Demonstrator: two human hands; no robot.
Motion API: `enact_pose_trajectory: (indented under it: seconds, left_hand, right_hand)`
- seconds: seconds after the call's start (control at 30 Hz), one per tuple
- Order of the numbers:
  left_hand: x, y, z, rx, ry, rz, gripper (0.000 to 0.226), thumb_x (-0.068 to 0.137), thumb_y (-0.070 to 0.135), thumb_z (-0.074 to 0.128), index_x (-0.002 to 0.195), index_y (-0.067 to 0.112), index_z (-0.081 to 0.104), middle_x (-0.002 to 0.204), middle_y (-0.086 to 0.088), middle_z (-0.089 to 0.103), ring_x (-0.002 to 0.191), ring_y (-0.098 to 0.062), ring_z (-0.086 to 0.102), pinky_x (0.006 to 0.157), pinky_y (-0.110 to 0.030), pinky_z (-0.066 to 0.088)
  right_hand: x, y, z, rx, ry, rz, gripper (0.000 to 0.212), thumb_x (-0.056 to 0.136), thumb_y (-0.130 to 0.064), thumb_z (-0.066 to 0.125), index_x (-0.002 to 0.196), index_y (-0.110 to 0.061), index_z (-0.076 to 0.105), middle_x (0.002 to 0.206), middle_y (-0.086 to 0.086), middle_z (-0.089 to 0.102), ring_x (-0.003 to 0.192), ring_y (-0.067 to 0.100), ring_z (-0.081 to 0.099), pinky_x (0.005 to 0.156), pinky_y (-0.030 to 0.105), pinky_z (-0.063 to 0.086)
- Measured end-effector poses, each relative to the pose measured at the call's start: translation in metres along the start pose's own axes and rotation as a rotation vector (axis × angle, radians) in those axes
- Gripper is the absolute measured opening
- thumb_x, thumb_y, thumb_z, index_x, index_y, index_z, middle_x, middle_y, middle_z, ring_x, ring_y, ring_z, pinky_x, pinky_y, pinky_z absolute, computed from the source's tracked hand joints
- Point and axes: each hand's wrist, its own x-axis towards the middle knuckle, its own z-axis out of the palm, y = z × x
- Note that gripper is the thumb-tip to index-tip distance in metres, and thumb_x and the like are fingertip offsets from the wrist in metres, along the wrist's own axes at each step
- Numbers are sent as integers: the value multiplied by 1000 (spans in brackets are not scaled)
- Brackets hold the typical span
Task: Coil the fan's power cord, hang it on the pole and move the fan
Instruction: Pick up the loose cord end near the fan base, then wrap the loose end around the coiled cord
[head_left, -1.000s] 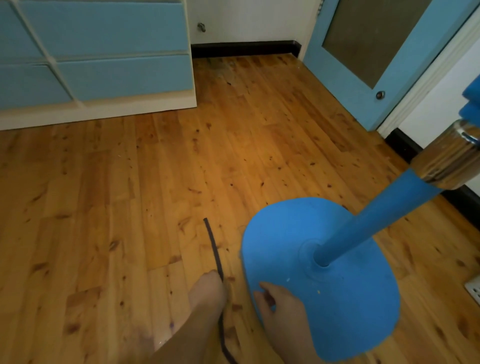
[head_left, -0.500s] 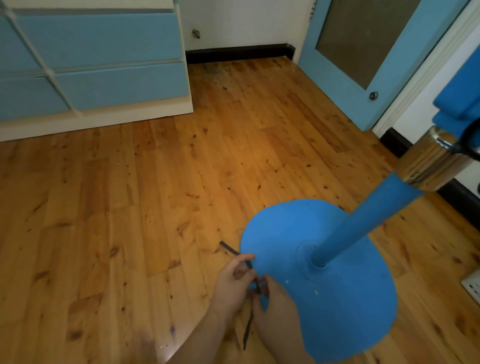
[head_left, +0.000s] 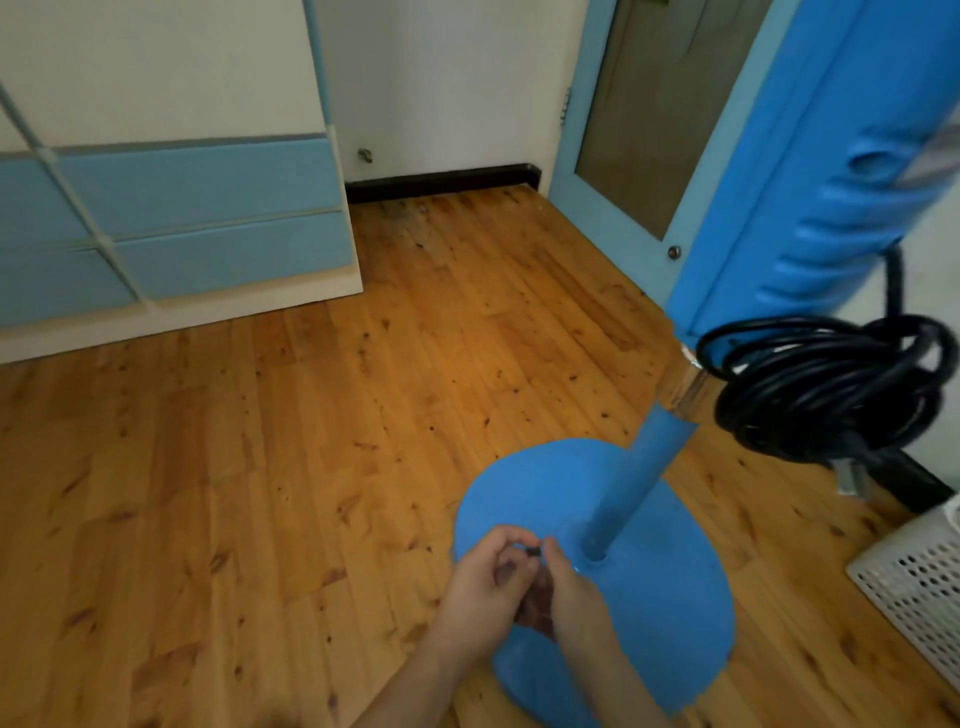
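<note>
The blue fan stands on its round base (head_left: 654, 613), and its pole (head_left: 636, 483) rises to the blue body (head_left: 810, 171) at the upper right. The black power cord (head_left: 831, 395) hangs coiled on the pole just below the body, with its plug (head_left: 852, 475) dangling under the coil. Over the base's near left edge, my left hand (head_left: 480, 590) and my right hand (head_left: 574, 595) are close together. Both pinch a short dark strap (head_left: 532, 550) between their fingertips. Most of the strap is hidden by my fingers.
A blue-and-white drawer unit (head_left: 182, 223) stands at the back left. A blue door (head_left: 649, 119) with a glass pane is behind the fan. A white perforated basket (head_left: 914, 582) sits on the wooden floor (head_left: 260, 467) at the right edge.
The dark strap lay on the floor. My left hand lifted it, and now both hands hold it over the base. The view has tilted up, showing the coiled cord.
</note>
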Motion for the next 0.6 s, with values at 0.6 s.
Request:
enact_pose_trajectory:
  seconds: [0.6]
  left_hand:
    - [-53,82,23,212,-352,100,49,89,-12,57,129,17,55,69,6,75,65,-12,69,69,-23,54]
  right_hand:
    - [-100,-79,-50,84,465,-404,21,100,-16,57,92,-31,69,69,-8,76,67,2,69,68,24,50]
